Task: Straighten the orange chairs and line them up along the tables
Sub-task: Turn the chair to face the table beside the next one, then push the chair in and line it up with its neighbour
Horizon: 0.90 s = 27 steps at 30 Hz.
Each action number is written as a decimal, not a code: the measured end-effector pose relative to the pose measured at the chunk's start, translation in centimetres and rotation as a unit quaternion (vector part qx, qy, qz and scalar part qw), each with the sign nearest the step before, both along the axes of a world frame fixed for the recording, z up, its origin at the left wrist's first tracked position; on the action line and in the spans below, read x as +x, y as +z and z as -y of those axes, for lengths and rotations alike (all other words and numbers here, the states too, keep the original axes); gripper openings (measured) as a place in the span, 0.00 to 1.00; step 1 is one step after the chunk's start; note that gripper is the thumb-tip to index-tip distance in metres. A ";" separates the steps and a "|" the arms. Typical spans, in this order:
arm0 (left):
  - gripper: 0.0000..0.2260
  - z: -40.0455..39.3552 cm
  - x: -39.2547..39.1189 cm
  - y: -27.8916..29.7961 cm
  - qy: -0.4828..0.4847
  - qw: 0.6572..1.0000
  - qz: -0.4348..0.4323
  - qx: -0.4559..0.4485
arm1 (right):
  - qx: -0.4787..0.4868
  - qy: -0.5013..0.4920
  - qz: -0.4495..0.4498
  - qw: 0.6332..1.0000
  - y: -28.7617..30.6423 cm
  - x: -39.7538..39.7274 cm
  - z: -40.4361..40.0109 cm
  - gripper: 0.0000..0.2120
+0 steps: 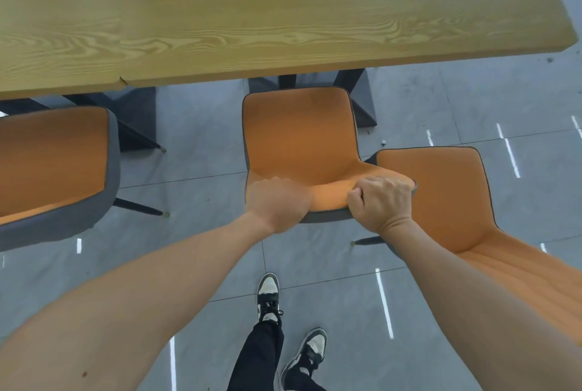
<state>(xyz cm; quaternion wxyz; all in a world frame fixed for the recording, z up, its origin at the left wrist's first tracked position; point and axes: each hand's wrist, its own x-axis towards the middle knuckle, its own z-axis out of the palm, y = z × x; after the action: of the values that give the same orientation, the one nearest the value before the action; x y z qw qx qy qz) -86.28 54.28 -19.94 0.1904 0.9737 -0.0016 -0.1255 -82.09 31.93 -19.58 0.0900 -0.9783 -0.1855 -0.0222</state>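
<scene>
Nearest the camera, two bare forearms are seen reaching forward over the grey tiled floor (201, 145), with two black-and-white shoes (269, 294) below them. At the left, one orange chair (53, 154) is seen close to the near edge of the table (283, 6), apparently squared to it. In the middle, a second orange chair, the middle chair (299, 135), is held by the top of its backrest: the left hand (280, 203) is clenched over the left part of the rim, and the right hand (382, 201) is wrapped around the right part, fingers (356, 198) curled onto the cloth. Its seat front lies just short of the table's near edge. At the right, a third chair, the right chair (447, 198), is set back from the table and skewed, its seat edge touching or overlapping the middle chair. The task is judged partly done: the middle chair is in hand, and the right chair is yet to be straightened.
</scene>
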 end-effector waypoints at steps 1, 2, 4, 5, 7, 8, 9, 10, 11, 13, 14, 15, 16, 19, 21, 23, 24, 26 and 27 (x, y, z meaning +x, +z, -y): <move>0.21 -0.1 0.0 -0.1 -0.005 1.000 0.002 0.003 | -0.001 -0.002 -0.002 1.000 0.0 0.0 -0.1 0.19; 0.21 -0.2 0.0 -0.2 -0.008 1.000 0.002 0.003 | -0.002 -0.005 -0.002 1.000 -0.1 -0.1 -0.1 0.19; 0.21 -0.2 0.0 -0.1 -0.012 1.000 -0.006 -0.001 | -0.014 -0.005 -0.018 1.000 0.4 0.1 0.0 0.19; 0.21 -0.1 0.0 0.1 -0.014 1.000 -0.009 -0.002 | -0.026 -0.002 -0.032 0.999 0.8 0.2 0.0 0.18; 0.21 0.1 0.0 0.4 -0.007 1.000 -0.021 -0.002 | -0.054 0.005 -0.082 0.995 1.4 0.3 -0.1 0.17; 0.21 0.1 -0.2 0.7 0.001 0.999 -0.033 -0.001 | -0.058 0.005 -0.112 0.992 1.8 0.3 -0.2 0.17; 0.21 0.3 -0.4 1.1 0.008 0.999 -0.045 0.002 | -0.054 0.000 -0.134 0.989 2.1 0.1 -0.2 0.17; 0.21 0.5 -0.5 1.4 0.018 0.998 -0.056 0.009 | -0.045 -0.009 -0.147 0.988 2.3 -0.2 0.0 0.17; 0.20 0.8 -0.7 1.7 0.025 0.997 -0.067 0.014 | -0.027 -0.019 -0.155 0.987 2.7 -0.7 0.2 0.18; 0.17 1.5 -0.9 2.1 0.035 0.994 -0.099 0.025 | 0.022 -0.038 -0.160 0.986 3.3 -2.3 1.4 0.18; 0.16 1.9 -1.1 2.3 0.036 0.992 -0.115 0.033 | 0.042 -0.033 -0.149 0.987 3.6 -3.2 2.4 0.18; 0.16 2.6 -1.3 2.5 0.040 0.991 -0.123 0.036 | 0.045 -0.015 -0.138 0.989 4.0 -4.2 3.5 0.18; 0.18 3.4 -1.6 2.7 0.041 0.991 -0.117 0.043 | 0.033 0.012 -0.136 0.990 4.5 -5.0 4.8 0.21; 0.23 7.3 -2.8 3.8 0.053 0.991 -0.091 0.084 | -0.022 0.039 -0.173 0.984 5.8 -6.6 9.4 0.26; 0.25 10.9 -3.7 4.5 0.056 0.989 -0.091 0.104 | -0.051 0.007 -0.187 0.981 6.6 -7.6 12.7 0.22; 0.32 15.2 -5.1 5.8 0.056 0.988 -0.089 0.111 | -0.071 -0.026 -0.195 0.978 7.0 -8.7 16.9 0.21; 0.34 17.6 -5.9 6.4 0.060 0.990 -0.083 0.095 | -0.080 -0.038 -0.196 0.976 7.1 -9.3 19.3 0.22; 0.33 22.9 -7.7 7.1 0.063 0.994 -0.075 0.045 | -0.098 -0.049 -0.186 0.976 7.2 -10.7 24.2 0.25; 0.32 25.7 -8.8 7.3 0.053 0.996 -0.073 0.027 | -0.100 -0.053 -0.183 0.977 7.3 -11.3 26.4 0.25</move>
<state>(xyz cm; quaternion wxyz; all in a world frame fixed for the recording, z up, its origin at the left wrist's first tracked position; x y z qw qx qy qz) -95.08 28.54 -12.63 0.1704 0.9653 0.0670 -0.1862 -93.41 5.50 -12.32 0.0223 -0.9783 -0.1155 0.1708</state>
